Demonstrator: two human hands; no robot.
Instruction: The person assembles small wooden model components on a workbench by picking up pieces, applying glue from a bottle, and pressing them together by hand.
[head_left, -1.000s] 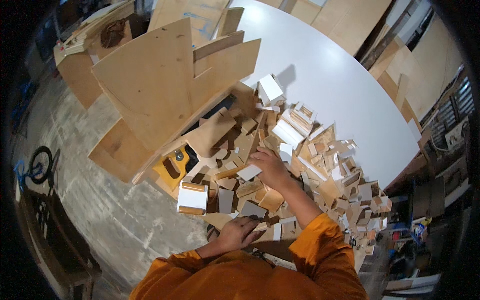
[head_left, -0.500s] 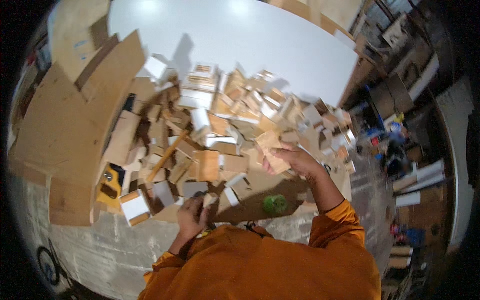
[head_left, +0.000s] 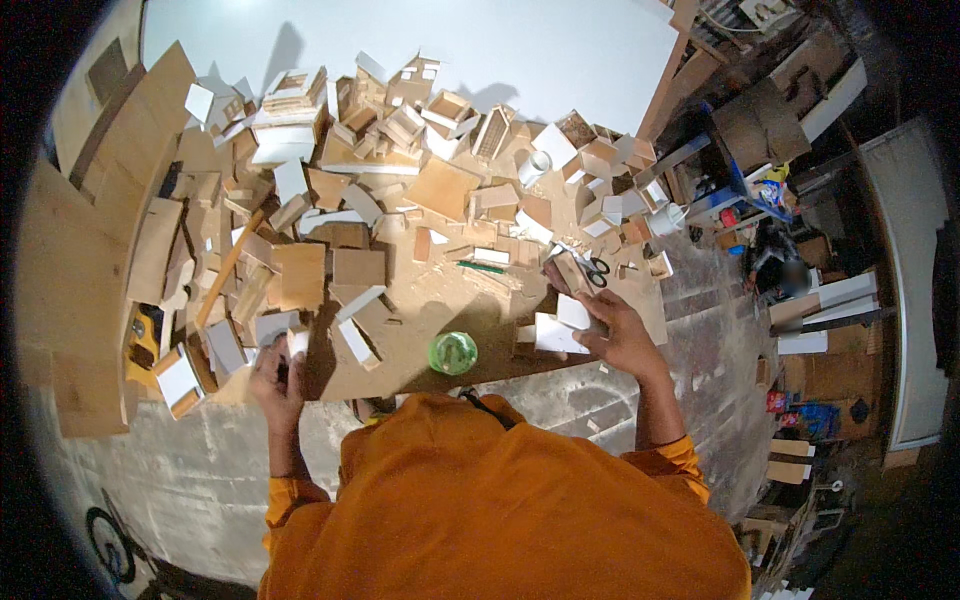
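My left hand (head_left: 277, 380) is at the near left of the workbench, its fingers closed on a small white-faced wood block (head_left: 298, 342). On the right, my right hand (head_left: 628, 338) has its thumb and fingers closed at the edge of a white-faced piece (head_left: 573, 312). Directly under that piece lies another white-faced board (head_left: 556, 336). Beyond my right hand rest black-handled scissors (head_left: 598, 268) beside a brown wooden strip (head_left: 572, 274). Between my hands, near the front edge, stands a round see-through green container (head_left: 453, 353).
Wood offcuts and small box-like wooden pieces (head_left: 403, 128) crowd the bench. A green pencil (head_left: 481, 267) lies mid-bench, and a white cup (head_left: 535, 166) stands farther back. A yellow-handled saw (head_left: 146, 335) is at the left. Upright boards (head_left: 75, 290) border that side.
The view has shifted, so the bench sits farther left and higher. My right hand, earlier raised with a tan wood piece, is now lower at the white-faced pieces. My left hand keeps its block.
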